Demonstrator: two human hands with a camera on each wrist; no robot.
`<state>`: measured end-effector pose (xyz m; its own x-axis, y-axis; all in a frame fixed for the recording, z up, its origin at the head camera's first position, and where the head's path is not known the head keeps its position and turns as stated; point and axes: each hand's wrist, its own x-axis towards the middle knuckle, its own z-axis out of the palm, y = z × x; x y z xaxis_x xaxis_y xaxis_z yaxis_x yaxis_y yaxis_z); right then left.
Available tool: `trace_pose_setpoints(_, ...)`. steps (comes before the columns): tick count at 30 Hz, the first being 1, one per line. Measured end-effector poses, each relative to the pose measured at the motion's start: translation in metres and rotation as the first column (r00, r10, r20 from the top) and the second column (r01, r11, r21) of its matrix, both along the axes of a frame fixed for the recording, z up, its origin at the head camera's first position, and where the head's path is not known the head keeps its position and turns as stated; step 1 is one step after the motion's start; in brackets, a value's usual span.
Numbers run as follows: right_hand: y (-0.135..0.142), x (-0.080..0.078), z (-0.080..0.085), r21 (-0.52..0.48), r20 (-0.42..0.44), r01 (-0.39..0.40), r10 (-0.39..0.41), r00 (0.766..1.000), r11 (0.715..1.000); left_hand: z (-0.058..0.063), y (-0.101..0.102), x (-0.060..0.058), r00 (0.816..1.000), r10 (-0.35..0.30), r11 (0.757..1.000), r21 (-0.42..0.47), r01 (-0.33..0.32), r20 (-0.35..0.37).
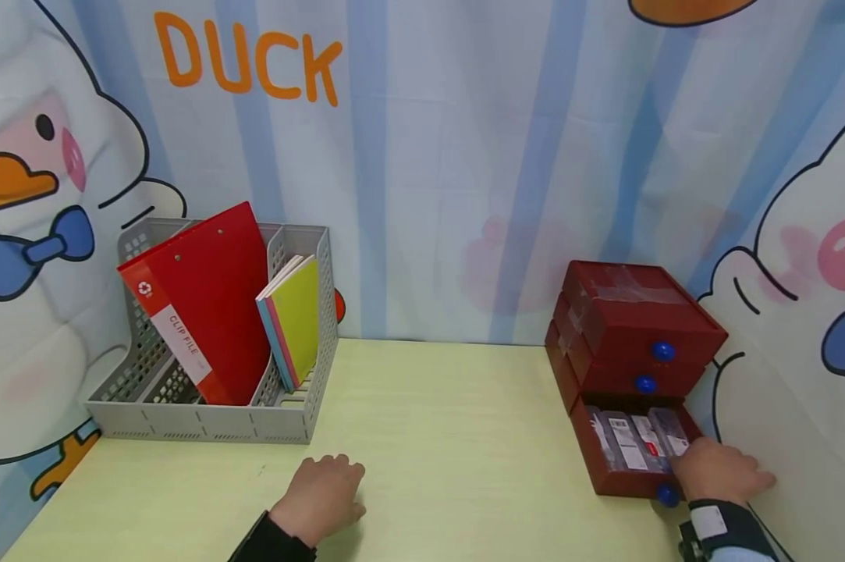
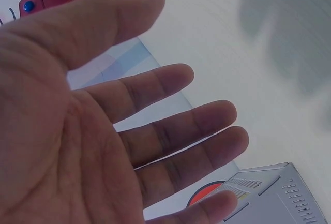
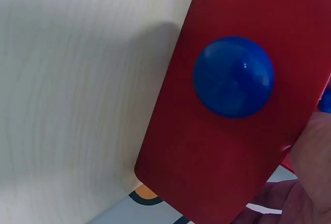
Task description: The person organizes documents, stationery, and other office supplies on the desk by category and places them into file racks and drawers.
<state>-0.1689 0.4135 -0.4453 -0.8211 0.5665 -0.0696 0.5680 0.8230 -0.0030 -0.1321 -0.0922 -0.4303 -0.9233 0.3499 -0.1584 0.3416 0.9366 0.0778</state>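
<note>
At the right stands a small dark-red cabinet of stacked drawers with round blue knobs. Its bottom drawer [image 1: 608, 478] is pulled out, with several clear plastic cases with white labels [image 1: 629, 443] lying inside. My right hand [image 1: 720, 471] is at the drawer's front right corner; the thumb lies over the top edge and the fingers hang outside the wall. In the right wrist view, the drawer's red front [image 3: 207, 157] and blue knob [image 3: 233, 77] fill the middle, partly hiding those fingers. My left hand [image 1: 324, 496] hovers over the table, holding nothing, its fingers [image 2: 176, 131] spread loosely.
A grey perforated file rack [image 1: 204, 425] stands at the back left. It holds a red clip file [image 1: 218, 312] leaning at a slant and several thin notebooks, the front one yellow-green [image 1: 299, 320]. Behind the pale table [image 1: 450, 437] hangs a duck-print cloth [image 1: 436, 156].
</note>
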Motion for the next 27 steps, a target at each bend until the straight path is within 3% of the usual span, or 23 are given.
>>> trace_pose_setpoints(12, -0.001, 0.0, -0.004, -0.011, -0.04, 0.006, -0.007, 0.999, 1.0, 0.0, -0.001, 0.0, 1.0, -0.008, 1.0, 0.0, 0.008, -0.01)
trace_pose_setpoints(20, -0.012, 0.012, 0.002, -0.067, -0.102, 0.026, -0.033, 0.994, 0.997, -0.001, -0.001, 0.0, 1.0, -0.01, 1.0, -0.005, 0.01, 0.001)
trace_pose_setpoints(27, -0.025, 0.031, 0.016, -0.11, -0.018, 0.081, -0.083, 0.996, 0.991, -0.002, -0.001, 0.001, 1.0, -0.009, 1.0, -0.002, 0.009, -0.002)
